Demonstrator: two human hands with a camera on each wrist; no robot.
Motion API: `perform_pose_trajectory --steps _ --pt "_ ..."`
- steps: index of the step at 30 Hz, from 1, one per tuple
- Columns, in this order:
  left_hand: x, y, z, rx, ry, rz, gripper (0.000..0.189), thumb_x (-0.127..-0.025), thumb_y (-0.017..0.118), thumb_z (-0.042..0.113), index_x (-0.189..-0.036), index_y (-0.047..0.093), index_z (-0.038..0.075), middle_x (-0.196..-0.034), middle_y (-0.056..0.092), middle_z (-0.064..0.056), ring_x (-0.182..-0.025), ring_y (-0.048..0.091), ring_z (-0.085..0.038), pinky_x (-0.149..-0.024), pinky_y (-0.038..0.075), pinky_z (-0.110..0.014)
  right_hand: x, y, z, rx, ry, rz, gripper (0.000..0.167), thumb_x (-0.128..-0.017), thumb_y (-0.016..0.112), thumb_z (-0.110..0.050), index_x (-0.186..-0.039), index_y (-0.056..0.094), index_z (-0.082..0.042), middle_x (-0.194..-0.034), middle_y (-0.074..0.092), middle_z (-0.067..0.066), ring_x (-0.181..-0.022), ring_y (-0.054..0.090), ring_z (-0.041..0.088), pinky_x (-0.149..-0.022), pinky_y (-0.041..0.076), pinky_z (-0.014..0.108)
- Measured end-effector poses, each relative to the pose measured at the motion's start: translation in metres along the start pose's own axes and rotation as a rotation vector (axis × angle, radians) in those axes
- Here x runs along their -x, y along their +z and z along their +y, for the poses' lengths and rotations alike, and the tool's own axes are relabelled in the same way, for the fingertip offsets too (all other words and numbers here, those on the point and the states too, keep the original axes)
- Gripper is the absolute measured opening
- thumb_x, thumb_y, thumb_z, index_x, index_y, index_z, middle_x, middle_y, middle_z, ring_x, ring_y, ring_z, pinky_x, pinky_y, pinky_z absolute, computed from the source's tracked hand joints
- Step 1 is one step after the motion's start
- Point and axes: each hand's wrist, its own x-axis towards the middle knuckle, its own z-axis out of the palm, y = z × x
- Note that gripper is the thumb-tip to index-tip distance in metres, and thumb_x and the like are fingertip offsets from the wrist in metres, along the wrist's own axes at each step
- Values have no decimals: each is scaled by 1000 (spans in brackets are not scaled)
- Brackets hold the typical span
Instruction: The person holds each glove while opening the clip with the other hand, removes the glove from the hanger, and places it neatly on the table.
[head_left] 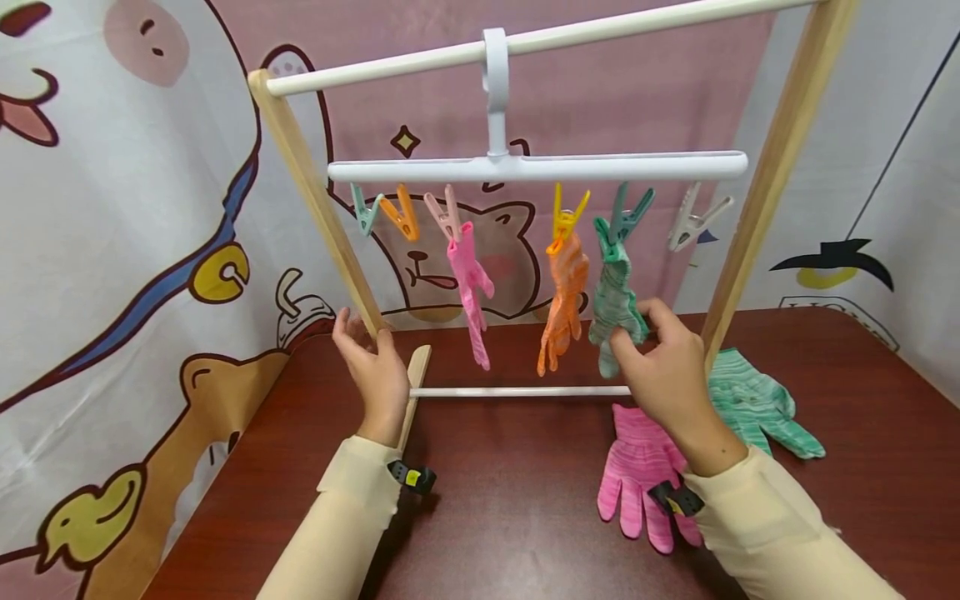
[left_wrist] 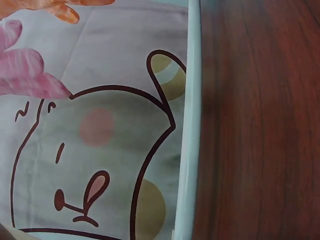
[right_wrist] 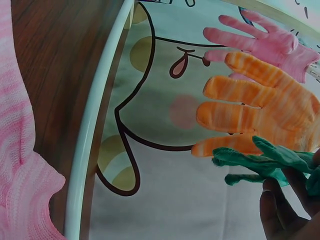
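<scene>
A white hanger (head_left: 540, 167) hangs from the rack's top bar, with several clothespins along it. My right hand (head_left: 667, 375) pinches the lower part of a green glove (head_left: 613, 287), which a teal clothespin (head_left: 628, 215) holds at the cuff. In the right wrist view, my fingers (right_wrist: 272, 205) are on that glove's fabric. Beside it hang an orange glove (head_left: 564, 300) under a yellow clothespin (head_left: 567, 212) and a pink glove (head_left: 468, 292) under a pale pink clothespin (head_left: 444, 215). My left hand (head_left: 375, 379) grips the rack's left wooden post (head_left: 318, 204), low down.
A second pink glove (head_left: 637, 479) lies on the table (head_left: 510, 500) below my right hand. Another green glove (head_left: 765, 404) lies by the right post (head_left: 780, 167). A white lower bar (head_left: 517, 392) spans the rack. Unused mint (head_left: 366, 210), orange (head_left: 403, 215) and white clothespins (head_left: 693, 221) hang at the ends.
</scene>
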Motion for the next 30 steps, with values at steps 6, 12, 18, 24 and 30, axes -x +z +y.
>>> perform_pose_trajectory --steps 6,12,18,24,30 --pt "7 7 20 124 191 163 43 -92 46 -6 -133 40 5 -131 44 -11 -123 41 -17 -101 33 -40 -2 -3 -2 -23 4 6 18 -87 62 -4 -105 64 -2 -70 66 10 -45 44 1 -45 36 19" --pt "40 15 66 264 415 44 31 -90 46 -9 -118 49 3 -116 53 -3 -112 49 -28 -91 39 -31 -1 -4 -3 -45 16 -19 28 -89 62 -4 -117 62 -4 -95 75 15 -52 50 0 -48 40 16" --pt "79 24 97 266 536 -312 25 -92 52 -5 -116 50 -13 -116 56 -13 -106 55 -20 -89 44 -27 2 0 -8 -131 61 -64 27 -91 61 -4 -118 63 -7 -103 73 14 -61 53 0 -53 42 15" --pt "90 54 103 67 533 -581 30 -97 55 2 -127 55 -1 -122 58 -18 -112 55 -20 -94 48 -33 3 -1 -11 -195 102 -76 26 -93 60 -4 -118 64 -7 -105 72 14 -74 58 -2 -63 46 12" --pt "95 80 115 49 461 -780 42 -102 50 8 -143 46 3 -139 51 -16 -131 50 -27 -108 45 -43 4 -3 -12 -210 101 -72 23 -94 59 -4 -115 66 -6 -101 72 14 -75 60 -2 -66 48 12"
